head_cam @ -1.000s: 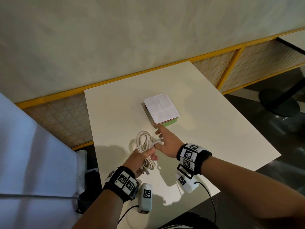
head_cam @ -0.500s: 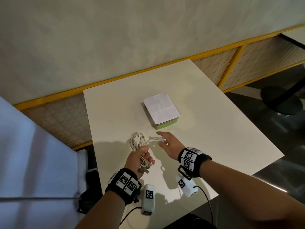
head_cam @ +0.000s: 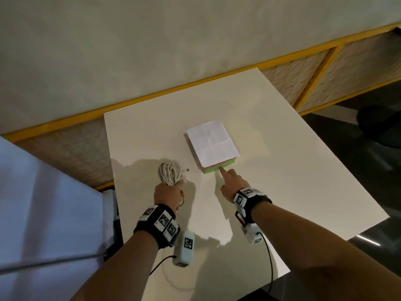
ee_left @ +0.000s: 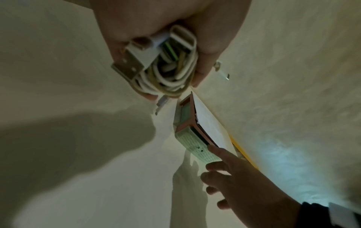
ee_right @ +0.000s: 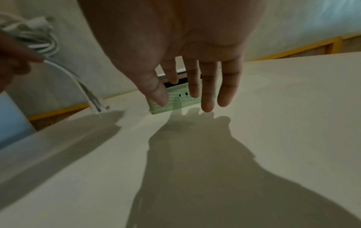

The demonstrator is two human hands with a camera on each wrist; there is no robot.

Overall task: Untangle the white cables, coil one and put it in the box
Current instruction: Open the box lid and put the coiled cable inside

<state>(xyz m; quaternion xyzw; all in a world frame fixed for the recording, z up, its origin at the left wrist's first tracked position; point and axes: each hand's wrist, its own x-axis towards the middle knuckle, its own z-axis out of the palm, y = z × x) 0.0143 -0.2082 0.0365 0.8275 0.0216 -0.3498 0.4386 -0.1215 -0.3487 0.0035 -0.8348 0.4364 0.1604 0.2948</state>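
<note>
L hand (head_cam: pixel 168 192) grip clenched round coil (head_cam: pixel 170 175); R hand (head_cam: pixel 233 185) spread, fingertip at box (head_cam: pixel 219 168) front. Could shed loops w/ plug (ee_left: pixel 126 67) dangling, or snag paper (head_cam: pixel 212 143) atop box.

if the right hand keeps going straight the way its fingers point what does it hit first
Most likely the near green side of the box. The right hand is open, fingers aimed at that wall just under the white sheet on top; the index fingertip looks at or almost touching it.
</note>
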